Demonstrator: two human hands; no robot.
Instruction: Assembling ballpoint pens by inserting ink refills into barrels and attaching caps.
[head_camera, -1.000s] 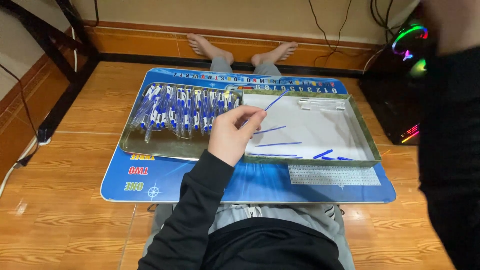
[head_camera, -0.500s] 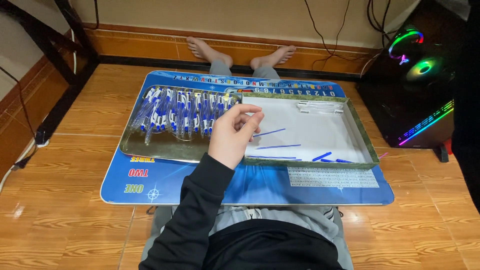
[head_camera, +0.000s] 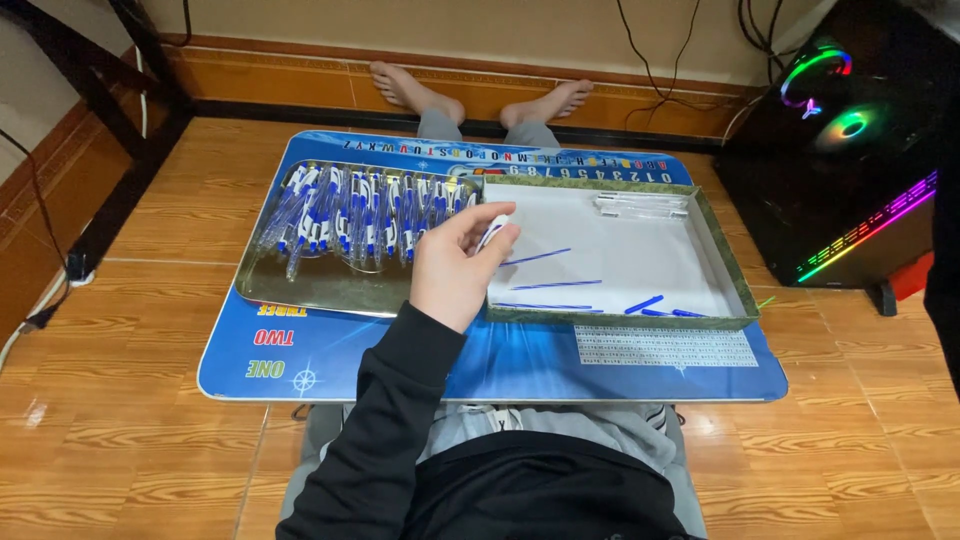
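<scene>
At frame centre the left hand (head_camera: 455, 270) pinches a small white pen part (head_camera: 491, 232) between its fingertips, over the seam between the metal tray of pens (head_camera: 300, 290) at left and the green-rimmed box (head_camera: 720, 262) at right. The right hand is out of view. The fingertip grip looks slight, so the part could slip and drop among the blue refills (head_camera: 556, 285) in the box.

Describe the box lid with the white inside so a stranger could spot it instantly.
On the blue lap table sit two containers. The box lid is the right-hand one, beside the metal tray of pens: green-rimmed, white inside, holding only a few loose blue refills.
</scene>
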